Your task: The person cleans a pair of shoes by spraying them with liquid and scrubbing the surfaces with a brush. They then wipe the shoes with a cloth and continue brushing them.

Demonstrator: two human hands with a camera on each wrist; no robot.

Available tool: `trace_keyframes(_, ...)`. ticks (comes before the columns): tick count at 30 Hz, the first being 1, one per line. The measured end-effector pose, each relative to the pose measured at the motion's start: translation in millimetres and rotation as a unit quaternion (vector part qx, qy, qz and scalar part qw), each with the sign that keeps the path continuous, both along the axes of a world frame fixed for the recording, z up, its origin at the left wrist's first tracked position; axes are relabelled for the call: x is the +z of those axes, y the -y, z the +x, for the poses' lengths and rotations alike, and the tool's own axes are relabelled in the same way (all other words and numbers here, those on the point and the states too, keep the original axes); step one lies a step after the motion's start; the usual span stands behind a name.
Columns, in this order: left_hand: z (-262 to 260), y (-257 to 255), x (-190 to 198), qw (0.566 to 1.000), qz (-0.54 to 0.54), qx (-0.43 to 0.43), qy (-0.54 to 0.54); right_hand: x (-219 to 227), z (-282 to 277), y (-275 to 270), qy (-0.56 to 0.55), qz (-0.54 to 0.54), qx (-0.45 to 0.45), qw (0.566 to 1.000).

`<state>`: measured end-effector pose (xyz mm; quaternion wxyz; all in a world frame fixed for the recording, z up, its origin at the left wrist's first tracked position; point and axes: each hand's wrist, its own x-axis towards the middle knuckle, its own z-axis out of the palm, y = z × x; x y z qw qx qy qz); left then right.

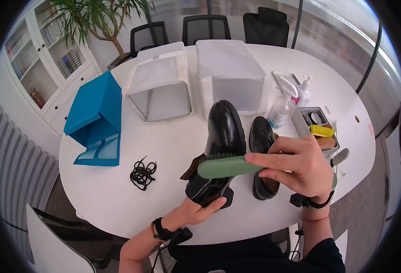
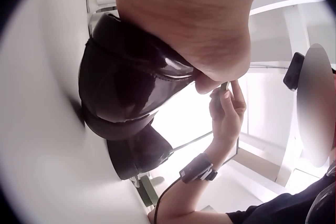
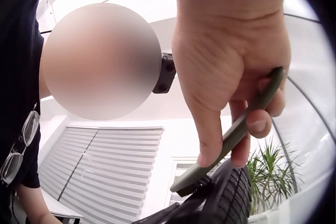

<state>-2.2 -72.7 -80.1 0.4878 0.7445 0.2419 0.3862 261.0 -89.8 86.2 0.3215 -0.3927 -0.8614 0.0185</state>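
Observation:
My left hand [image 1: 197, 211] grips a glossy black leather shoe [image 1: 223, 125] around its heel, with the toe pointing away from me. A green brush [image 1: 225, 167] with dark bristles lies across the middle of that shoe, bristles against its upper. My right hand [image 1: 300, 164] holds the brush by its handle, thumb and fingers pinching it. The right wrist view shows the green handle [image 3: 236, 129] running through the fingers, and the treaded sole [image 3: 239, 198] below. Beside it, on the white table, stands the matching black shoe [image 1: 260, 133], partly covered by the right hand.
Coiled black shoelaces [image 1: 142, 175] lie left of the shoes. A blue fabric box [image 1: 96, 107] and two white fabric boxes [image 1: 159, 68] stand farther back. To the right are a spray bottle [image 1: 280, 111], a pump bottle [image 1: 303, 94] and a grey tray [image 1: 300, 119] holding brushes.

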Motion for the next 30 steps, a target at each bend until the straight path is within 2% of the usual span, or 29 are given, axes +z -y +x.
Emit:
trace_keyframes(1, 2, 1, 2, 0.999, -0.021, 0.011, 0.035, 0, 0, 0, 0.027, -0.018, 0.019, 0.999)
trace_keyframes(3, 1, -1, 1, 1.000, -0.001, 0.009, 0.023, -4, 1, -3, 0.006, -0.012, 0.010, 1.000)
trace_keyframes(5, 1, -3, 2, 1.000, 0.019, 0.009, 0.014, -6, -4, -8, -0.083, 0.066, -0.085, 0.991)
trace_keyframes(6, 0, -3, 4, 1.000, 0.026, 0.005, 0.011, -6, -1, -8, -0.077, 0.069, -0.111, 0.988)
trace_keyframes(7, 0, -4, 4, 0.999, 0.033, 0.002, 0.007, -5, 1, -7, -0.077, 0.069, -0.112, 0.988)
trace_keyframes(10, 2, -5, 3, 0.999, 0.035, -0.004, 0.014, -3, 9, -3, -0.016, -0.056, 0.009, 0.998)
trace_keyframes(13, 1, -4, 5, 0.999, 0.035, 0.001, 0.006, -1, 2, 2, 0.001, -0.033, -0.017, 0.999)
trace_keyframes(15, 2, -3, 6, 1.000, 0.027, 0.002, 0.012, -4, -4, -1, -0.027, -0.007, -0.051, 0.998)
trace_keyframes(17, 3, -2, 7, 1.000, 0.020, 0.005, 0.019, -7, -8, -4, -0.107, 0.047, -0.123, 0.985)
trace_keyframes(19, 3, -1, 8, 1.000, 0.016, 0.005, 0.018, -3, -5, -2, -0.099, 0.042, -0.112, 0.988)
trace_keyframes(21, 10, -1, 16, 0.998, 0.025, 0.023, 0.047, -1, 2, 3, 0.000, -0.060, -0.010, 0.998)
trace_keyframes(22, 12, -1, 19, 0.996, 0.034, 0.039, 0.074, 1, 0, 5, 0.028, -0.075, 0.007, 0.997)
trace_keyframes(23, 10, -2, 16, 0.996, 0.034, 0.038, 0.074, 1, -2, 6, 0.028, -0.075, 0.007, 0.997)
trace_keyframes(26, 1, -2, 9, 0.999, 0.032, -0.004, 0.012, -1, -10, 6, -0.085, -0.007, -0.098, 0.992)
trace_keyframes(28, -1, 0, 10, 0.998, -0.049, -0.029, -0.018, -1, -8, 1, -0.090, 0.023, -0.118, 0.989)
trace_keyframes(29, -2, -1, 9, 0.998, -0.048, -0.029, -0.017, -1, -7, 0, -0.095, 0.053, -0.137, 0.985)
trace_keyframes(30, -1, -2, 7, 0.999, -0.019, -0.028, -0.016, 0, -5, 1, -0.084, 0.034, -0.107, 0.990)
